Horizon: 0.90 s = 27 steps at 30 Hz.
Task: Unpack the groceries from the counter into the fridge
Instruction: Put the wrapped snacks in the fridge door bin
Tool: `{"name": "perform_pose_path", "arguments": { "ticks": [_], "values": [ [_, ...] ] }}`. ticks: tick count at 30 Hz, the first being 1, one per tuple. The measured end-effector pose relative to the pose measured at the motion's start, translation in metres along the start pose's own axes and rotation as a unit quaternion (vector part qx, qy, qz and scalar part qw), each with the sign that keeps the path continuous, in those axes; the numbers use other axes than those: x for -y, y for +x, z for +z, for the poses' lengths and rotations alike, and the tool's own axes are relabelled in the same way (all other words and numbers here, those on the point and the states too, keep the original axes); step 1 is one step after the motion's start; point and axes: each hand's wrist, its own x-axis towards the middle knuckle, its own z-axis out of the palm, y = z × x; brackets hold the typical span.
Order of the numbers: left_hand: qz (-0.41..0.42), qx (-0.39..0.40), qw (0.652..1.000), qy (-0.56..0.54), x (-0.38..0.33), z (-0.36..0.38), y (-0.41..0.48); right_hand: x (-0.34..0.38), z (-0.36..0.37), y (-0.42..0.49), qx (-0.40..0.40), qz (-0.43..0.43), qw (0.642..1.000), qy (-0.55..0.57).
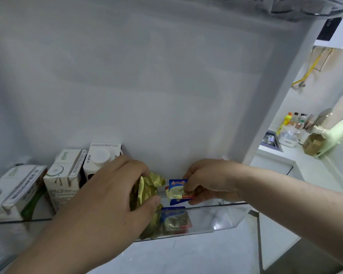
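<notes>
Two hands work at the clear plastic fridge-door shelf (216,220). Left hand (107,194) grips a crumpled gold foil packet (147,186), fingers (139,167) curled round its top. The packet's lower end sits down inside the shelf, about mid-shelf. Right hand (210,180) pinches a small blue-and-yellow printed sachet (177,191) between thumb and curled fingers, just above the shelf rim and right beside the gold packet; can't tell if they touch. Three white milk cartons (63,175) stand upright in the shelf's left end. White desk (297,161) with bottles lies well beyond the shelf's right end.
</notes>
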Motion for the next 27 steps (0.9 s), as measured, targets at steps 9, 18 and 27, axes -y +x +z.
{"name": "perform_pose_path", "arguments": {
  "ticks": [9, 18, 27],
  "values": [
    [0.015, -0.004, 1.0, 0.008, -0.003, -0.003, -0.001, -0.002, 0.006, 0.006, 0.013, 0.03, 0.999, 0.021],
    [0.03, 0.005, 1.0, 0.001, -0.001, -0.002, 0.002, 0.004, 0.005, -0.007, -0.079, -0.075, 0.952, -0.287],
    [0.107, -0.037, 0.993, 0.041, -0.002, 0.003, 0.003, -0.059, -0.011, -0.06, -0.247, -0.403, 0.812, -0.344]
  ]
}}
